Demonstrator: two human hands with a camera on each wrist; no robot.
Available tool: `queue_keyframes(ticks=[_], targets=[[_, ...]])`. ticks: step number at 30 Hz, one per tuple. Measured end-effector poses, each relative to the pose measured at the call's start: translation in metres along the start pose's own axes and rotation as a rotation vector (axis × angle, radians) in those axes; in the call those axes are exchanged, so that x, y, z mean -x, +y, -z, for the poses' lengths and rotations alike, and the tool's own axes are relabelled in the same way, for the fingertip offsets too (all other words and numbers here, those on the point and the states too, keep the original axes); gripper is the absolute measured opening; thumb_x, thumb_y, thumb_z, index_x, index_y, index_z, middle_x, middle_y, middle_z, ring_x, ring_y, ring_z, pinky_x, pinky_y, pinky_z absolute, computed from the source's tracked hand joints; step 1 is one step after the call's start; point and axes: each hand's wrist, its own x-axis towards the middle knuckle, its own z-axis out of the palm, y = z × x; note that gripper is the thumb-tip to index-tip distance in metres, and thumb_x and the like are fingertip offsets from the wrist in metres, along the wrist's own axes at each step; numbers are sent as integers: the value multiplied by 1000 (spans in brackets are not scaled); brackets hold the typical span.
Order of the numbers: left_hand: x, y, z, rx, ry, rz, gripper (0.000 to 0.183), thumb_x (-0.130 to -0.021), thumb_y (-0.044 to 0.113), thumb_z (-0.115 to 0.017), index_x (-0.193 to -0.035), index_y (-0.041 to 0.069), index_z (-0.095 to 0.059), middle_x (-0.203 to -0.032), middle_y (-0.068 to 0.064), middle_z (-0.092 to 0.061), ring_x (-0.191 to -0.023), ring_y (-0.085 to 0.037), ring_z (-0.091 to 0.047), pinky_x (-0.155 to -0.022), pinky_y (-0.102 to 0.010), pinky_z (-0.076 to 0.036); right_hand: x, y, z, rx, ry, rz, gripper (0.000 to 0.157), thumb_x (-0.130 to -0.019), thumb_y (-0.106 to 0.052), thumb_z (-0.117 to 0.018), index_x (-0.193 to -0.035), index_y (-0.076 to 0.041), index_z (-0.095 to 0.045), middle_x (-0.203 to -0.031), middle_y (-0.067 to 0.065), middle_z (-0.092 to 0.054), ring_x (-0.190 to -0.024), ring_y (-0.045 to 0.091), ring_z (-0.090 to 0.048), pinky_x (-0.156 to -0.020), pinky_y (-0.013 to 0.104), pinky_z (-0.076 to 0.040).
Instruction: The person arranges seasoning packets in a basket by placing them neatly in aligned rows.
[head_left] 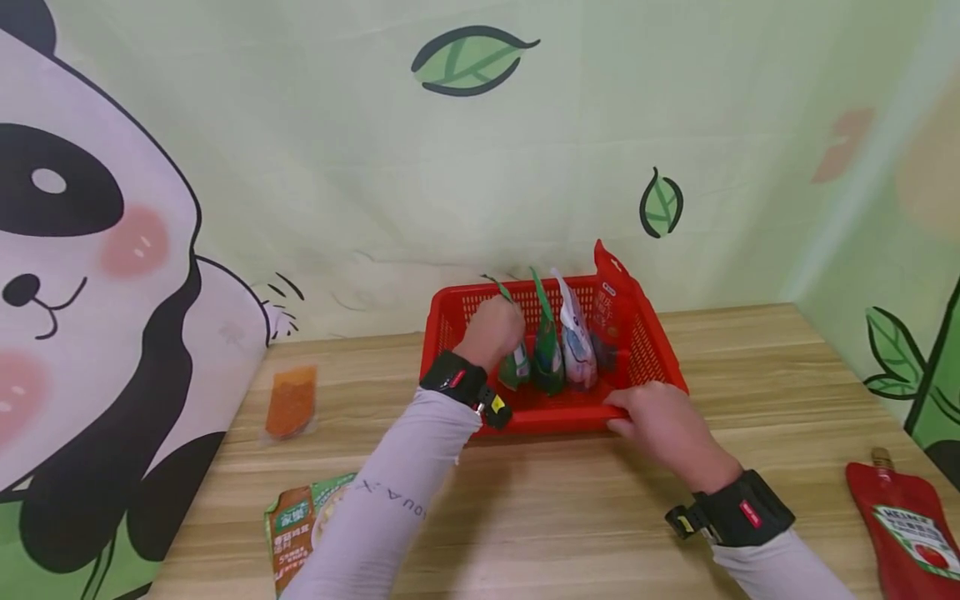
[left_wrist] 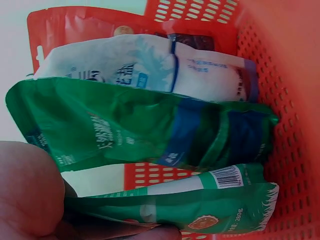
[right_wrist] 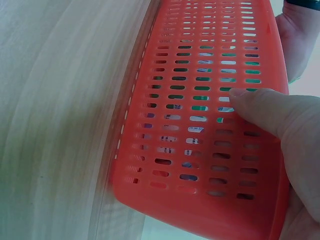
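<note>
A red plastic basket stands on the table near the back wall. My left hand reaches into its left side and grips the top of a green-and-white pouch, marked 280g. Beside that pouch stands a darker green bag with a blue band. Then come a white bag with blue print and a tall red pouch at the right end. With the thumb on the outer wall and the fingers over the rim, my right hand holds the basket's front right.
To the left lie a small orange packet and a brown-and-green packet, partly hidden by the left sleeve. A red Heinz ketchup pouch with a spout lies at the table's right. A printed backdrop hangs right behind the basket.
</note>
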Motion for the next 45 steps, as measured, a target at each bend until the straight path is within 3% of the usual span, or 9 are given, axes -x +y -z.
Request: queue_keyframes(ticks=[12,18,30,35,41,45], targets=[[5,-5,-7,98,-78,63,45,-111,28,-36,-77,8,-57,-63,-3,-55,-59,-19,-65,-47,-23,-43,-1,-1,1,3,12,5,21,-80,-20,-88,-98,-15,-79,-82,2,-75,-70,15,-66,-73,41,-61],[11,-1,-6,133,-157,127,45,-111,35,-31,-92,8,-62,-73,-6,-60,-77,-28,-72,-54,-27,-48,0,-1,0,2,10,2,22,-79,-21,-89,-98,-15,-79,-82,2,-75,-69,14,-66,-73,41,-62],[18,1,0,200,-264,250,45,-110,42,-33,-118,6,-60,-100,-14,-74,-93,-34,-73,-65,-33,-53,0,0,-2,-9,12,-4,23,-79,-20,-89,-100,-14,-80,-83,3,-77,-70,16,-67,-75,43,-63],[20,0,-1,218,-294,262,44,-109,40,-33,-116,6,-59,-102,-14,-73,-97,-33,-73,-79,-39,-59,-1,0,-1,-9,16,2,23,-79,-20,-89,-99,-14,-80,-83,3,-77,-70,15,-67,-74,43,-63],[26,-4,-2,243,-301,258,42,-108,43,-36,-114,8,-59,-103,-13,-74,-96,-33,-73,-68,-31,-54,0,0,-1,-6,21,-4,23,-80,-20,-89,-99,-14,-80,-83,3,-76,-69,15,-66,-74,42,-62],[30,-6,-3,269,-302,248,39,-108,42,-39,-116,9,-58,-105,-13,-74,-97,-33,-72,-69,-30,-53,-1,-1,-1,-9,14,-8,23,-80,-20,-89,-100,-13,-80,-83,3,-76,-69,15,-66,-75,43,-62]])
